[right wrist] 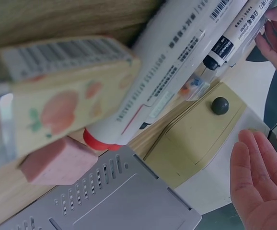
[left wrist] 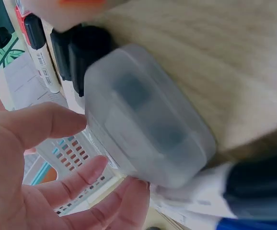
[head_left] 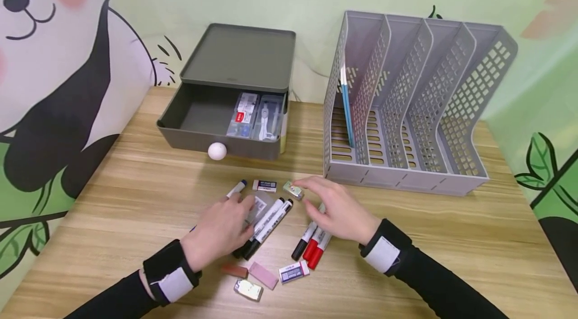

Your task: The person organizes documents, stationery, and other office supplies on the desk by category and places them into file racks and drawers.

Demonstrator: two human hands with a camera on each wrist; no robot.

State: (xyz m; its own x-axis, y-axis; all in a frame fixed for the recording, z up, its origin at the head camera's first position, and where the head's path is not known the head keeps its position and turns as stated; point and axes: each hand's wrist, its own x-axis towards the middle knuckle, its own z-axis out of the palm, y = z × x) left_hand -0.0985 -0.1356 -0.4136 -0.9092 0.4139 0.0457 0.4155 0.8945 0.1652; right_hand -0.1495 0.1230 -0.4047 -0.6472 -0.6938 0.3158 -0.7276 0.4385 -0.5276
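Note:
My left hand grips a small translucent plastic case, thumb on one side and fingers on the other. In the head view the hand partly covers this case, and a blue-capped marker lies beside the fingers. Two black-capped whiteboard markers lie just right of it. My right hand is held over the table, fingers extended and holding nothing. Near its index fingertip lies a small eraser in a patterned sleeve; contact is unclear. Below that palm lie red markers and a black-capped marker, partly hidden.
Near the front lie a pink eraser, a reddish-brown block, a pale eraser and a sleeved eraser. Another eraser sits before the grey drawer box, pulled out with plastic cases inside. A grey file rack holds blue booklets.

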